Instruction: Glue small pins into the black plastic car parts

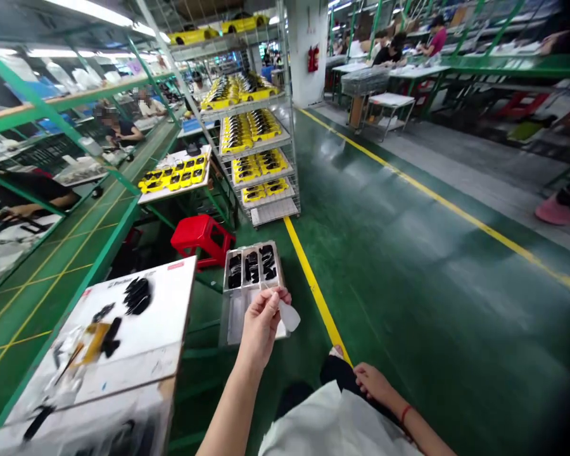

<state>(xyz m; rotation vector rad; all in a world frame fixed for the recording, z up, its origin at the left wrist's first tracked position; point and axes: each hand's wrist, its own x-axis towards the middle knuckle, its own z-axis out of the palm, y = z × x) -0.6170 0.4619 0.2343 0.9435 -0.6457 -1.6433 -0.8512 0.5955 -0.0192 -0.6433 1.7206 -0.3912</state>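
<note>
1. Thin translucent film piece (289,315), pinched at its top edge by my left hand (261,329), thumb and forefinger clenched on it; it hangs in the air just over the near end of the grey tray (232,320).
2. Handling, my guess: v. light, floppy, smudges easily, so grip the edge only, no squeeze on the face.
3. Tray sits low, right of the desk (171,316); its far part holds black parts (251,266) in rows.
4. My right hand (373,383) rests on my knee, fingers relaxed, holding nothing.
5. Desk, near left: black bits and a yellow part (95,334) on white sheet.
6. Further off: red stool (200,235), wire rack w/ yellow trays (259,164), yellow floor line.
</note>
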